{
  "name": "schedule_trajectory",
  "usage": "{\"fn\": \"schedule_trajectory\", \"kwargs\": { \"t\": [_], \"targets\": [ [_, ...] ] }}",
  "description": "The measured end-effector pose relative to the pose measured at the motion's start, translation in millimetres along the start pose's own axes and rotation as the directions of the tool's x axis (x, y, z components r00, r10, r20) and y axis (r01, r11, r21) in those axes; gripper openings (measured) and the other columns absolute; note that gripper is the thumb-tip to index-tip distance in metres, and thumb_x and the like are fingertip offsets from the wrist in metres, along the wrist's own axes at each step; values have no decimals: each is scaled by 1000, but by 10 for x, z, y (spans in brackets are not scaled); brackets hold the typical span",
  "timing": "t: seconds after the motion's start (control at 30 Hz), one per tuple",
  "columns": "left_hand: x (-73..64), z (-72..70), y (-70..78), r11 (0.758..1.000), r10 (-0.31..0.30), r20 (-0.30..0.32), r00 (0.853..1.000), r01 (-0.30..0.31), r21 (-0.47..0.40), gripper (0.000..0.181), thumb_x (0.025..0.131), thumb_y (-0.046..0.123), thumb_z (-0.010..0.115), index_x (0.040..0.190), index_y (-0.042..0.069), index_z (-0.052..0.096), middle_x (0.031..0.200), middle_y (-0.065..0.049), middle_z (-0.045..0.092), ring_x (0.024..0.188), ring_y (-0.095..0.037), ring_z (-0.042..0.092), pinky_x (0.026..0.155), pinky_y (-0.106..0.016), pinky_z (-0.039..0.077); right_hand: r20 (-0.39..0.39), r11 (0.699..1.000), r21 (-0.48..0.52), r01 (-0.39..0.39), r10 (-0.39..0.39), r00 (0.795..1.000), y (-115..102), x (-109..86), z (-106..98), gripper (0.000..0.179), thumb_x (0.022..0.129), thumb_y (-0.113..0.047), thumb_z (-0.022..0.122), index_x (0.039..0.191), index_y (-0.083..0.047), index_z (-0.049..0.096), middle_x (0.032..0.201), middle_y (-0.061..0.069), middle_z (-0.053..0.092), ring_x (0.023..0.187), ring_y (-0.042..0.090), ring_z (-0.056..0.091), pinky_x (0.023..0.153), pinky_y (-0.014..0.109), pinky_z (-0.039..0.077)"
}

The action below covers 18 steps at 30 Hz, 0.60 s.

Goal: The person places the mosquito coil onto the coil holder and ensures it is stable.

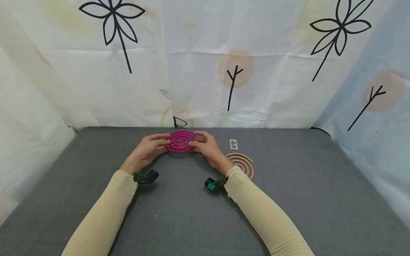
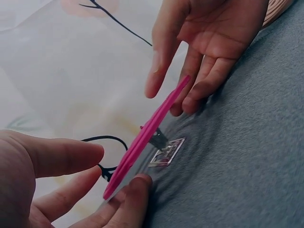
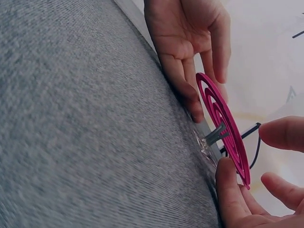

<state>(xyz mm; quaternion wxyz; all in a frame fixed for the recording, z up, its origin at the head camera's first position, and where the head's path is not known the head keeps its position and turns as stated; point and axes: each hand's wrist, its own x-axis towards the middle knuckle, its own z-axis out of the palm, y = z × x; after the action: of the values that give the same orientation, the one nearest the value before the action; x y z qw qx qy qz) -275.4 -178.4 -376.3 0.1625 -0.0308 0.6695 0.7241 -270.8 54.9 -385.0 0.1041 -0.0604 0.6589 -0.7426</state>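
A pink mosquito coil (image 1: 181,140) sits at the far middle of the table, raised on the upright prongs of a small metal stand (image 2: 158,139). The stand's flat base (image 2: 167,153) rests on the grey cloth. My left hand (image 1: 145,151) is at the coil's left side, its relaxed fingers spread above and below the rim. Opposite it, my right hand (image 1: 207,146) has its fingers loosely parted around the right rim. In the right wrist view, one right fingertip (image 3: 227,167) is right at the coil's lower edge, while another stands apart from it.
A brown mosquito coil (image 1: 246,157) lies to the right, partly hidden by my right wrist. Beyond it lies a second flat metal stand (image 1: 233,144). A patterned curtain (image 1: 198,71) hangs along the table's back edge.
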Motion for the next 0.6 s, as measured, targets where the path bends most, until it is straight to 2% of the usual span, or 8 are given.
{"fn": "schedule_trajectory", "kwargs": {
  "t": [0.17,0.33,0.43,0.6],
  "targets": [
    [-13,-51,34,1000,-12,-14,1000,12,14,52,104,4,57,153,0,42,156,-18,37,123,-20,57,107,-35,46,-22,1000,-17,-6,5,1000,-21,15,-34,55,94,6,65,146,5,47,121,22,60,84,14,66,91,40,57],
    [-49,-90,83,999,-3,-55,999,6,50,53,104,5,56,154,0,39,155,-20,39,132,-25,52,109,-36,44,-47,1000,-24,-10,9,999,-52,29,-88,56,94,6,64,147,5,46,114,15,57,88,18,66,92,42,56],
    [-97,-114,124,997,26,-73,997,-20,81,53,105,6,55,155,0,38,153,-22,41,129,-23,55,110,-38,42,-59,1000,-28,-13,12,998,-76,36,-134,57,95,5,64,148,4,45,119,18,55,94,22,66,95,44,55],
    [-159,-154,194,983,109,-94,990,-93,157,52,105,8,56,152,-4,39,149,-26,42,122,-23,58,111,-42,41,-66,999,-48,-9,6,998,-127,41,-225,58,97,2,63,151,3,41,135,28,51,116,39,62,99,46,52]
  ]
}}
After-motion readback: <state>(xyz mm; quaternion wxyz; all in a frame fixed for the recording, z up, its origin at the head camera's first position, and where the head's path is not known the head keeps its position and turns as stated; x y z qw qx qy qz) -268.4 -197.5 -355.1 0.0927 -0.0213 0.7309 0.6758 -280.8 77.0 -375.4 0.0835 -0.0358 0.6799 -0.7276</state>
